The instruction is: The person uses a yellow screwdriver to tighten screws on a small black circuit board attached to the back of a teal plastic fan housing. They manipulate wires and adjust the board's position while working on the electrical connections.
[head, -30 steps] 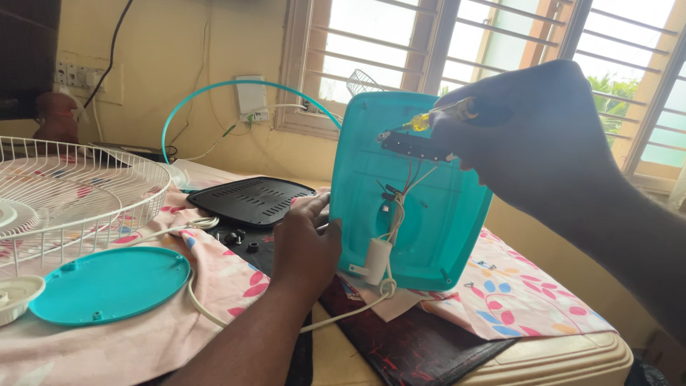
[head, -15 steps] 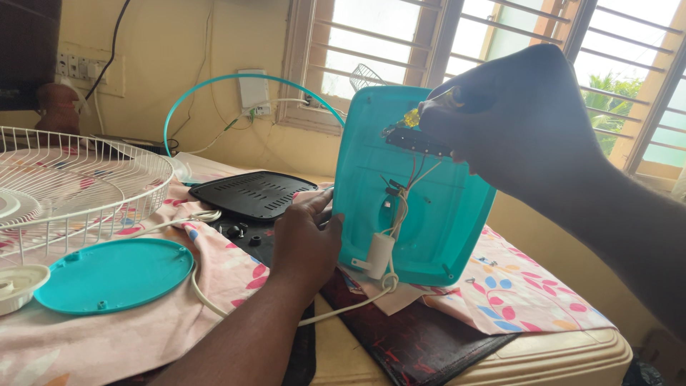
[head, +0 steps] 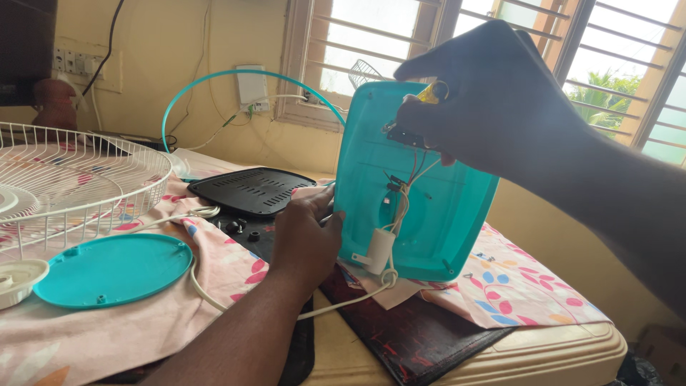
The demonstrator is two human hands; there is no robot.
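While the teal plastic base shell (head: 429, 214) stands on edge on the surface (head: 543, 357), its hollow underside toward us, we judge it light and fairly stiff: a thin moulded tray with rounded corners and a smooth, somewhat glossy face that could slip under a loose grip. We rate the outer rims as the sound places to take hold. The thin wires (head: 407, 186) and the white cylindrical part (head: 379, 250) hanging inside look delicate and should bear no load.

Our left hand (head: 307, 236) is closed around the shell's lower left edge, steadying it upright. Our right hand (head: 493, 100) is curled shut at the top rim on a yellow-handled tool (head: 432, 93), its tip hidden near a small dark switch block (head: 407, 136).

A white cord (head: 214, 289), soft and limp, trails from the shell across the flowered cloth (head: 514, 286). To the left lie a black vented plate (head: 250, 189), a flat teal round cover (head: 114, 268) and a white wire fan guard (head: 64, 179). A teal hoop (head: 236, 75) leans against the wall behind.
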